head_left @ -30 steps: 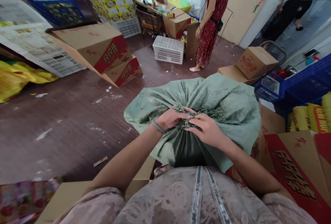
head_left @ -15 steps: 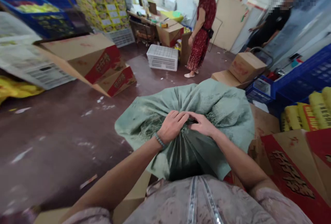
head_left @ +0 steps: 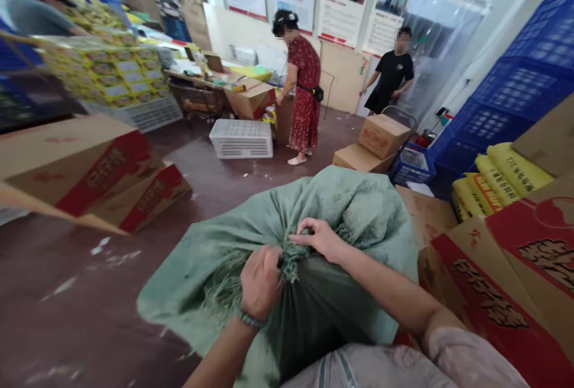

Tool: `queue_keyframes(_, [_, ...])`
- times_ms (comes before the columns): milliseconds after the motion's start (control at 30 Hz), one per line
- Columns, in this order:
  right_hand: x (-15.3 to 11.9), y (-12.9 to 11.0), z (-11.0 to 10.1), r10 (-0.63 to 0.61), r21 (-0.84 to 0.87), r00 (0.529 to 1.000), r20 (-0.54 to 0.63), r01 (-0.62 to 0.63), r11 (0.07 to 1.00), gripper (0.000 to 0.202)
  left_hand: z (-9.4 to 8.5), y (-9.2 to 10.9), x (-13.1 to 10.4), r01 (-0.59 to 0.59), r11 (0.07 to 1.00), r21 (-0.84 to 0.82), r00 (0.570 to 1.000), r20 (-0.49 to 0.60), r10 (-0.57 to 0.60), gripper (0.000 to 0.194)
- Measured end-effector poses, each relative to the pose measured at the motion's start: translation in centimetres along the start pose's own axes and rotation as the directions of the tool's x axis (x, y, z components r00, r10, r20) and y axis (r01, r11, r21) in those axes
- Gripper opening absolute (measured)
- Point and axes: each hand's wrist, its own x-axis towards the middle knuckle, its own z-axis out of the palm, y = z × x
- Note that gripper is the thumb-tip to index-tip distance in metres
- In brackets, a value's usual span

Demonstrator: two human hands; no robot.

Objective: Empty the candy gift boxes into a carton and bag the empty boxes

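Observation:
A large green woven sack [head_left: 215, 214] fills the space in front of me, its mouth gathered into a frayed bunch at the middle. My left hand [head_left: 261, 280], with a beaded bracelet at the wrist, is closed at the near left of that bunch and grips the gathered fabric. On the other side, my right hand [head_left: 320, 240] has thumb and fingers drawn together in a pinch over the frayed ends. Whatever thin thing lies between those fingertips is too small to make out.
Cardboard cartons [head_left: 488, 292] stand close on my right, near yellow packs [head_left: 506, 179] and stacked blue crates [head_left: 497, 95]. Left lies an open carton [head_left: 112, 167]. A white crate [head_left: 242, 137] sits ahead. One person [head_left: 305, 89] stands by the table, another [head_left: 390, 77] farther back.
My view has swung, so the room and sack sit differently in the picture. My hands have drawn apart around the gathered mouth; the left has curled into a fist, exposing the frayed bunch.

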Motion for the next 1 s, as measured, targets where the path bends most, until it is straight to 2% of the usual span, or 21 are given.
queue_keyframes(33, [-0.2,0.1,-0.1,-0.016,0.023,0.999,-0.029,0.017,1.0,0.065,-0.3,0.7,-0.1,0.101,0.995,-0.012,0.99,0.1,-0.099,0.012])
queue_keyframes(67, [-0.3,0.3,-0.1,-0.021,0.055,0.999,-0.049,0.024,0.998,0.064,-0.6,1.4,0.0,0.225,0.974,-0.005,0.954,0.207,-0.219,0.012])
queue_keyframes(100, [-0.3,0.5,-0.2,-0.016,0.088,0.998,-0.064,0.021,0.996,0.063,-0.9,2.3,0.2,0.356,0.934,0.03,0.885,0.31,-0.348,0.013])
queue_keyframes(167, [-0.2,0.9,-0.5,0.016,0.146,0.997,-0.081,-0.004,0.989,0.06,-1.6,3.8,1.2,0.582,0.806,0.111,0.684,0.47,-0.558,0.009])
queue_keyframes(200, [-0.1,1.1,-0.6,0.032,0.171,0.996,-0.087,-0.016,0.985,0.058,-1.9,4.3,1.9,0.662,0.738,0.128,0.595,0.51,-0.622,0.006])
queue_keyframes(233, [0.0,1.2,-0.7,0.044,0.191,0.995,-0.087,-0.026,0.981,0.057,-2.1,4.8,2.5,0.728,0.675,0.119,0.526,0.534,-0.662,0.006])
queue_keyframes(300, [0.2,1.4,-0.9,0.069,0.229,0.994,-0.089,-0.047,0.972,0.055,-2.5,5.4,3.4,0.844,0.536,0.012,0.429,0.585,-0.688,0.012])
queue_keyframes(367, [0.2,1.5,-1.0,0.085,0.261,0.991,-0.102,-0.056,0.964,0.055,-2.6,5.7,3.9,0.93,0.335,-0.152,0.349,0.656,-0.669,0.023])
queue_keyframes(400, [0.2,1.6,-1.0,0.083,0.268,0.99,-0.11,-0.05,0.962,0.055,-2.6,5.7,4.0,0.945,0.256,-0.203,0.324,0.672,-0.666,0.03])
queue_keyframes(433, [0.1,1.6,-0.9,0.072,0.268,0.991,-0.116,-0.038,0.963,0.054,-2.4,5.7,4.0,0.95,0.224,-0.216,0.311,0.662,-0.682,0.038])
queue_keyframes(467, [0.0,1.6,-0.9,0.054,0.261,0.992,-0.116,-0.022,0.965,0.053,-2.2,5.6,3.9,0.949,0.248,-0.194,0.314,0.629,-0.711,0.046])
queue_keyframes(500, [-0.1,1.6,-0.9,0.032,0.243,0.994,-0.108,-0.005,0.97,0.051,-2.0,5.5,3.8,0.938,0.316,-0.14,0.337,0.58,-0.742,0.053])
queue_keyframes(600, [0.0,1.6,-1.4,-0.067,0.085,0.992,-0.112,0.076,0.993,0.045,-1.4,5.2,3.2,0.832,0.553,0.034,0.459,0.518,-0.722,0.063])
queue_keyframes(667, [0.3,1.4,-2.1,-0.144,-0.063,0.984,-0.104,0.138,0.988,0.043,-1.2,5.2,2.8,0.753,0.655,0.068,0.521,0.547,-0.655,0.058])
queue_keyframes(733, [0.7,1.2,-2.9,-0.187,-0.18,0.981,-0.057,0.174,0.968,0.043,-1.2,5.2,2.4,0.69,0.719,0.081,0.557,0.575,-0.6,0.048])
queue_keyframes(833, [1.5,0.7,-4.3,-0.259,-0.351,0.965,0.037,0.255,0.901,0.041,-1.2,5.3,1.8,0.63,0.764,0.135,0.578,0.576,-0.578,0.034])
queue_keyframes(900, [2.0,0.5,-5.1,-0.334,-0.483,0.937,0.104,0.341,0.806,0.037,-1.2,5.3,1.6,0.611,0.761,0.218,0.578,0.533,-0.617,0.032])
queue_keyframes(1000, [2.6,0.3,-5.9,-0.364,-0.595,0.915,0.175,0.393,0.701,0.037,-1.0,5.2,1.6,0.594,0.737,0.324,0.571,0.476,-0.669,0.033])
